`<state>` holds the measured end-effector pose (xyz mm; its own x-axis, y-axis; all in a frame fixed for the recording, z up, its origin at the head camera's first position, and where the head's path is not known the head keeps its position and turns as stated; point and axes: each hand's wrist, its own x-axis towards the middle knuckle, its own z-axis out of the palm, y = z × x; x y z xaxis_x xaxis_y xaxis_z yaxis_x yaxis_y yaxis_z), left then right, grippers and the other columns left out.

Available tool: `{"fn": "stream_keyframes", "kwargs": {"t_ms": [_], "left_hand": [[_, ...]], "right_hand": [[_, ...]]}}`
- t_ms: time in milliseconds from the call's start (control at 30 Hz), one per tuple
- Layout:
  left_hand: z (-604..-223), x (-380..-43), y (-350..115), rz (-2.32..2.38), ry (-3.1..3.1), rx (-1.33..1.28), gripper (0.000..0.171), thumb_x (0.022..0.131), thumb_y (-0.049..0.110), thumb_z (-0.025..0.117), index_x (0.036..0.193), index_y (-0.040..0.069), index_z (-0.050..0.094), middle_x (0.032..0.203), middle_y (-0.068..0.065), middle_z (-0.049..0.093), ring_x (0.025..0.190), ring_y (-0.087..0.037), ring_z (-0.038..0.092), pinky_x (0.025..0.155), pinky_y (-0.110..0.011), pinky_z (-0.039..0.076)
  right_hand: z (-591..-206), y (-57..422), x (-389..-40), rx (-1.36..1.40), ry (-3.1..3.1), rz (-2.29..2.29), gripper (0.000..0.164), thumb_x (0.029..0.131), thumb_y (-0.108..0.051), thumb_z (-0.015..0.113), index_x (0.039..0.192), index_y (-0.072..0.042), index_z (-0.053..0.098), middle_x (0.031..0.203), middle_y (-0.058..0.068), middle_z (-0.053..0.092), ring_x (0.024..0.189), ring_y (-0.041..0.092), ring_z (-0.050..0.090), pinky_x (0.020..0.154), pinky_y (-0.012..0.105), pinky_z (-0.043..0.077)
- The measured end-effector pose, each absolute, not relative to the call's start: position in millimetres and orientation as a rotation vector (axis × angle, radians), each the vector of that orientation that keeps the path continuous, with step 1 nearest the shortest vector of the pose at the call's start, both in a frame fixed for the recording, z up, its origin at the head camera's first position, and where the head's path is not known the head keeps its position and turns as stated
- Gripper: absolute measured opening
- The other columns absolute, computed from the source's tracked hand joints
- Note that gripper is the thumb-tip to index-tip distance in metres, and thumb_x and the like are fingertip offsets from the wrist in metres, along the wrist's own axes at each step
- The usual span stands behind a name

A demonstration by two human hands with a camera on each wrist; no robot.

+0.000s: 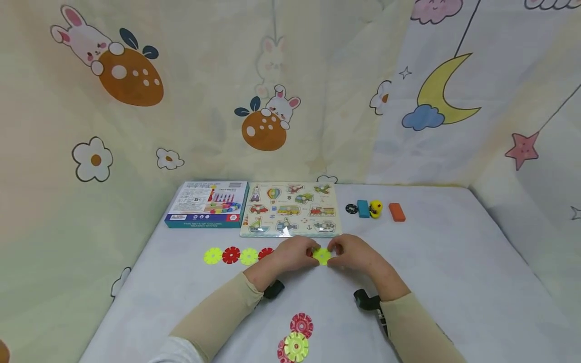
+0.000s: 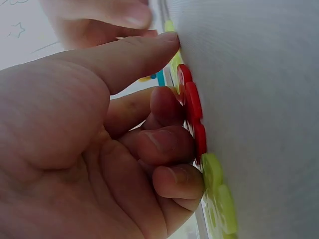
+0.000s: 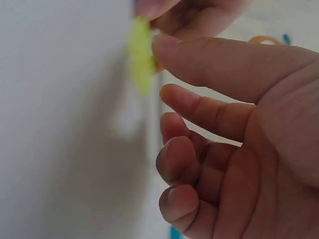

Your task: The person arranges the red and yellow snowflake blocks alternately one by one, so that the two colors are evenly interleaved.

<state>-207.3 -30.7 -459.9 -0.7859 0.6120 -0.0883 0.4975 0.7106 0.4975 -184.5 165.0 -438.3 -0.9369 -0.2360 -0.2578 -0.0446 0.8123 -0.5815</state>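
Note:
A yellow-green notched plastic disc [image 1: 323, 256], a snowflake-type building piece, lies between the two hands. My left hand [image 1: 297, 253] holds its left side with thumb and forefinger; the other fingers curl over a red disc [image 2: 195, 114] and the edge of a yellow one [image 2: 219, 199]. On the other side, my right hand [image 1: 356, 256] has thumb and forefinger at the disc's right rim, its remaining fingers curled in. Leftward runs a row of alternating discs: yellow [image 1: 213, 255], red [image 1: 231, 255], yellow [image 1: 248, 256] and red [image 1: 265, 252]. The left hand hides part of this row.
Near the front lie loose discs, one yellow [image 1: 296, 347] overlapping a red, another red [image 1: 301, 324] above. Behind the row are a boxed toy [image 1: 206, 204] and a picture puzzle board [image 1: 290, 209]. Back right: black disc [image 1: 351, 208], blue block [image 1: 363, 208], yellow duck [image 1: 375, 208], orange block [image 1: 397, 212].

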Motion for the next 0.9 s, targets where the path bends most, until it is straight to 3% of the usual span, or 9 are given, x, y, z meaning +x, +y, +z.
{"fn": "stream_keyframes", "kwargs": {"t_ms": [167,400,500,700,900], "left_hand": [[-465.1,-207.0,-31.0,0.711,2.659,0.917,0.032,0.083,0.032,0.071,0.113,0.023,0.067,0.083,0.011,0.057,0.076,-0.009,0.05,0.065,-0.025,0.041],[-464.5,-206.6,-29.3,0.685,2.656,0.919,0.041,0.084,0.034,0.069,0.124,0.025,0.064,0.11,0.013,0.063,0.09,-0.008,0.05,0.078,-0.027,0.042],[-463.3,-206.1,-29.5,0.662,2.658,0.91,0.044,0.083,0.037,0.07,0.125,0.025,0.063,0.113,0.013,0.062,0.091,-0.008,0.05,0.08,-0.027,0.042],[-463.4,-204.5,-29.5,0.67,2.651,0.91,0.044,0.083,0.039,0.069,0.124,0.025,0.063,0.113,0.012,0.062,0.09,-0.008,0.05,0.08,-0.026,0.041],[-464.7,-204.7,-30.2,0.707,2.662,0.891,0.044,0.081,0.04,0.071,0.122,0.025,0.063,0.109,0.012,0.061,0.089,-0.007,0.05,0.078,-0.026,0.041]], "right_hand": [[-408.7,153.3,-159.5,-0.501,2.602,-0.874,0.029,0.077,-0.026,0.078,0.101,-0.016,0.065,0.082,-0.001,0.054,0.077,0.017,0.05,0.062,0.032,0.042],[-401.1,120.6,-120.8,-0.868,2.282,-0.765,0.021,0.077,-0.021,0.078,0.095,-0.023,0.067,0.068,-0.008,0.054,0.063,0.007,0.05,0.058,0.023,0.042],[-410.9,106.5,-108.8,-0.95,2.249,-0.646,0.023,0.076,-0.018,0.078,0.094,-0.026,0.067,0.067,-0.01,0.053,0.061,0.004,0.047,0.057,0.022,0.04],[-427.0,91.5,-99.4,-0.992,2.33,-0.426,0.029,0.072,-0.02,0.082,0.09,-0.029,0.061,0.073,-0.015,0.054,0.064,0.003,0.046,0.061,0.023,0.041],[-428.5,88.7,-100.8,-0.88,2.399,-0.347,0.032,0.067,-0.027,0.085,0.083,-0.027,0.058,0.067,-0.011,0.05,0.061,0.006,0.045,0.058,0.026,0.038]]}}
